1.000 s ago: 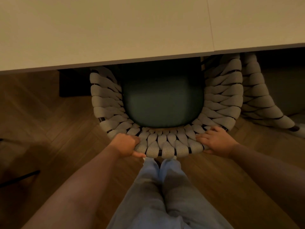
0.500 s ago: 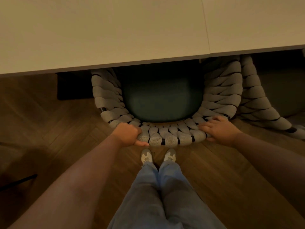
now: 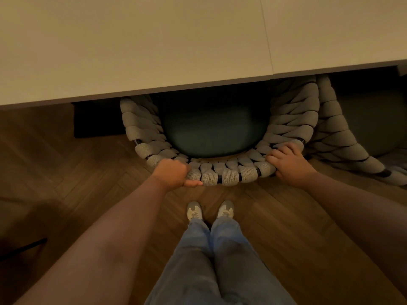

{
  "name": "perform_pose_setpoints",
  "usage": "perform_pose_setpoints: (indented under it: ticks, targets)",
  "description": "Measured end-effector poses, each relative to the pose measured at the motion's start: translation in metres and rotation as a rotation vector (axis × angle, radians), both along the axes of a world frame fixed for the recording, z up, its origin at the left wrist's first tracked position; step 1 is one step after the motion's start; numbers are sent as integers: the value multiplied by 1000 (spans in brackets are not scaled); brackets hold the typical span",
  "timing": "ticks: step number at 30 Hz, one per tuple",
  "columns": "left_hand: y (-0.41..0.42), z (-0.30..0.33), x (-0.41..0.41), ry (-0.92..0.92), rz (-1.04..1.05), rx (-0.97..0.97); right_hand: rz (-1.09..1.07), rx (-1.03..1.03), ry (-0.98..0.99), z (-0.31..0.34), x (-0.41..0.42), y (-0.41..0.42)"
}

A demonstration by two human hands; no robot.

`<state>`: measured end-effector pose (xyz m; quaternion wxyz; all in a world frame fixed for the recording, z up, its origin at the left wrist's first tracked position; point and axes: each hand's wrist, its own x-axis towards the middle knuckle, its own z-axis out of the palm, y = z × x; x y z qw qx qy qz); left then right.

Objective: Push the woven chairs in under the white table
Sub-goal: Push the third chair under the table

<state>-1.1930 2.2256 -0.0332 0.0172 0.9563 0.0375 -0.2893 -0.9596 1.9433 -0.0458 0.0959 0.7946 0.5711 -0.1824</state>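
Arms reach out straight, both hands (image 3: 170, 173) (image 3: 288, 165) curled around the woven chair (image 3: 229, 176) back rim.

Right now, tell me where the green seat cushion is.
In the head view, centre: the green seat cushion lies inside the woven chair, partly under the white table.

Both hands (image 3: 170, 173) on chair backrest (image 3: 229, 176)

We are seeing a dim, warm, yellowish scene. The white surface (image 3: 132, 47) is catching the most light, evenly and without glare, and is casting deep shadow beneath itself, where the green seat cushion (image 3: 211, 133) is fading into darkness. The wide lens is bending the edges; detail is looking soft and slightly grainy.
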Motion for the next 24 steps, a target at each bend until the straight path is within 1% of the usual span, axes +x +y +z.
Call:
perform_pose_setpoints:
  ticks: [5, 10, 14, 17, 20, 21, 24]
  targets:
    - [-2, -4, -2, -46, 8, 5, -41, -25, -11, 4, -3, 3]
    - [-1, 0, 0, 0, 7, 20, -64, -47, -58, 4, -8, 5]
    - [2, -2, -2, -18, 39, -3, -81, -89, -69, 5, -12, 9]
    - [0, -5, -11, -59, 134, -58, -56, -105, -22, 8, -10, 11]
    - [-3, -5, -14, -33, 426, -201, -42, -112, 64, 10, -9, 13]
    - [-5, -5, -14, -27, 447, -214, -57, -113, 89, 10, -10, 14]
    - [-11, -9, -18, -30, 367, -148, -116, -70, 108, 13, -16, 15]
